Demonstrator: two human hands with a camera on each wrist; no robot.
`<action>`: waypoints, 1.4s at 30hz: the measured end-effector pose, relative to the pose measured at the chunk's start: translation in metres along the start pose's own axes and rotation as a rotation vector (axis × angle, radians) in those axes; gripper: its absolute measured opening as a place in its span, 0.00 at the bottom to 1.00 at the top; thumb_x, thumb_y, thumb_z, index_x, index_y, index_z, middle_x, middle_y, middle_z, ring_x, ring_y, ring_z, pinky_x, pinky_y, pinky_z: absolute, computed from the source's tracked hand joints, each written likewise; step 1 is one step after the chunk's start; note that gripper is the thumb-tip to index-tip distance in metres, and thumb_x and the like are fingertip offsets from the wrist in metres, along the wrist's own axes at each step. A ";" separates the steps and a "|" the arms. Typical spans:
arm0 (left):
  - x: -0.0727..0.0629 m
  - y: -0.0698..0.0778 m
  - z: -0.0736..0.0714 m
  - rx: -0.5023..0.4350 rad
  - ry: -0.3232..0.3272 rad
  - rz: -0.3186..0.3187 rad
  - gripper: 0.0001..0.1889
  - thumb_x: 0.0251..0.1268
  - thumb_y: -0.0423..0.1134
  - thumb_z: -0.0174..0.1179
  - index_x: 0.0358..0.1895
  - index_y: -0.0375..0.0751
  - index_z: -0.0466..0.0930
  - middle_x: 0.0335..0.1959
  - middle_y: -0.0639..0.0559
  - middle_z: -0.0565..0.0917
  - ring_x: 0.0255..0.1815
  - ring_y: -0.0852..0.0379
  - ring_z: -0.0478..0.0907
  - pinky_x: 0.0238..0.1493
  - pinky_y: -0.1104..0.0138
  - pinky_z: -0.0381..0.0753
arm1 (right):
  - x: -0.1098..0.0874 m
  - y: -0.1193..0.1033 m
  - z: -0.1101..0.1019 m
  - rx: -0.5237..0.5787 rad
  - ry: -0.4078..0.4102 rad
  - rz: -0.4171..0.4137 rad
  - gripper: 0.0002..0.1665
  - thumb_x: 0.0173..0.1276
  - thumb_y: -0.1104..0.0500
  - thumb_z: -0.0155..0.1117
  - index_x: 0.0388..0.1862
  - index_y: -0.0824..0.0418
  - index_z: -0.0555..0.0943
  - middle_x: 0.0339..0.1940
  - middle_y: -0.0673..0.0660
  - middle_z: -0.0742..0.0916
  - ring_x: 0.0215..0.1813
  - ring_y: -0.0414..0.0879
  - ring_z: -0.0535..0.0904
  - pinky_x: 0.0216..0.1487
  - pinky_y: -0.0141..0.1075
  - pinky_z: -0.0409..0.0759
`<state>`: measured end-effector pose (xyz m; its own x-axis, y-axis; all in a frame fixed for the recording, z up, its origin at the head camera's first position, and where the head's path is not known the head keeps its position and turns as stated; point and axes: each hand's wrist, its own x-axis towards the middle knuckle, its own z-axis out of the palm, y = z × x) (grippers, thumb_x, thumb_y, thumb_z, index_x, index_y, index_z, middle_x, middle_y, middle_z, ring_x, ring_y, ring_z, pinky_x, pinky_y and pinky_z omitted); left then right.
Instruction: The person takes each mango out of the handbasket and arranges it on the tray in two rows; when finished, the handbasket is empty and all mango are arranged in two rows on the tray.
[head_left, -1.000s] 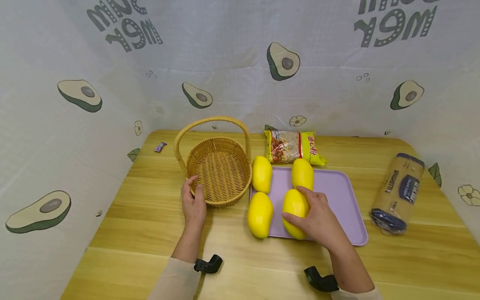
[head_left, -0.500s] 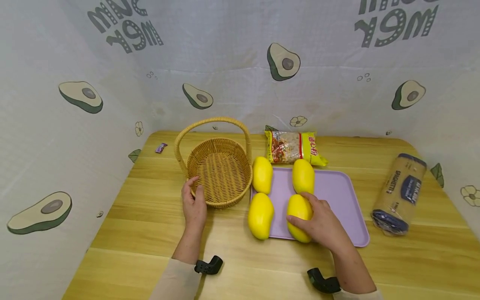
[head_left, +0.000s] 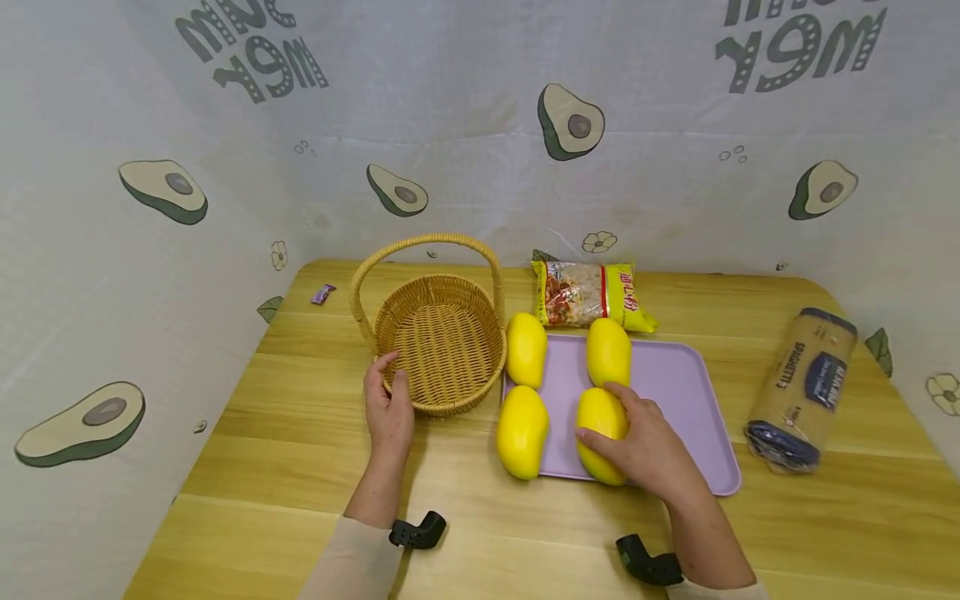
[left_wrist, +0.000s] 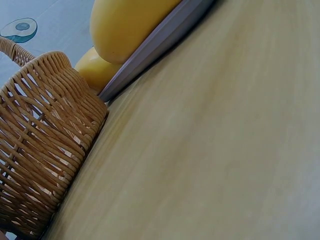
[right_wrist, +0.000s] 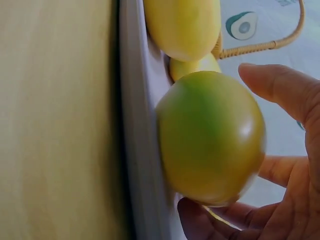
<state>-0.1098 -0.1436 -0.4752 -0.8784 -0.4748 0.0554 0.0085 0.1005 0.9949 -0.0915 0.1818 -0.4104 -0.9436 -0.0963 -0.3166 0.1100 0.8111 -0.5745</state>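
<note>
My right hand (head_left: 648, 442) curls round a yellow mango (head_left: 600, 411) that rests on the front of the lilac tray (head_left: 671, 379). In the right wrist view, that mango (right_wrist: 210, 140) shows a green patch; fingers lie against its lower side, and the thumb is close to its other side. Another mango (head_left: 608, 352) lies behind it, and two more mangoes stand along the tray's left edge, one at the front (head_left: 522, 432), one at the back (head_left: 527, 350). My left hand (head_left: 390, 417) touches the front left rim of a wicker basket (head_left: 450, 407), its fingers loose. The basket holds nothing.
A yellow-ended food packet (head_left: 585, 293) lies behind the tray. To the right is a spaghetti pack (head_left: 802, 387). A small purple wrapped sweet (head_left: 323, 293) sits at the back left of the wooden table (head_left: 300, 467). The basket handle (head_left: 427, 240) stands upright.
My right hand and its mango moved slightly right and towards me on the tray, then stayed nearly still over the last half second. The left hand and basket have not visibly moved.
</note>
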 end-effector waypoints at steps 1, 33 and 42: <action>0.000 0.000 0.000 -0.001 -0.001 -0.001 0.19 0.79 0.39 0.48 0.67 0.41 0.72 0.75 0.43 0.65 0.79 0.46 0.57 0.77 0.46 0.56 | -0.001 0.000 -0.001 -0.005 0.004 0.001 0.58 0.64 0.31 0.68 0.81 0.61 0.57 0.68 0.78 0.70 0.56 0.64 0.76 0.52 0.57 0.77; 0.003 -0.003 0.009 -0.016 -0.011 -0.016 0.19 0.78 0.39 0.49 0.66 0.42 0.73 0.74 0.46 0.65 0.71 0.46 0.62 0.70 0.51 0.60 | -0.024 -0.048 0.016 0.041 0.253 -0.237 0.35 0.69 0.50 0.70 0.72 0.56 0.73 0.69 0.66 0.76 0.69 0.64 0.72 0.66 0.65 0.72; 0.002 0.012 0.000 0.039 0.007 -0.020 0.19 0.77 0.41 0.52 0.66 0.44 0.74 0.82 0.44 0.54 0.80 0.40 0.55 0.76 0.45 0.61 | -0.019 -0.031 -0.006 -0.021 0.309 -0.222 0.35 0.70 0.51 0.68 0.73 0.60 0.71 0.69 0.71 0.73 0.69 0.68 0.70 0.67 0.68 0.69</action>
<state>-0.1110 -0.1435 -0.4636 -0.8749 -0.4829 0.0362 -0.0279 0.1249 0.9918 -0.0789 0.1619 -0.3819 -0.9937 -0.0954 0.0583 -0.1114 0.8018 -0.5872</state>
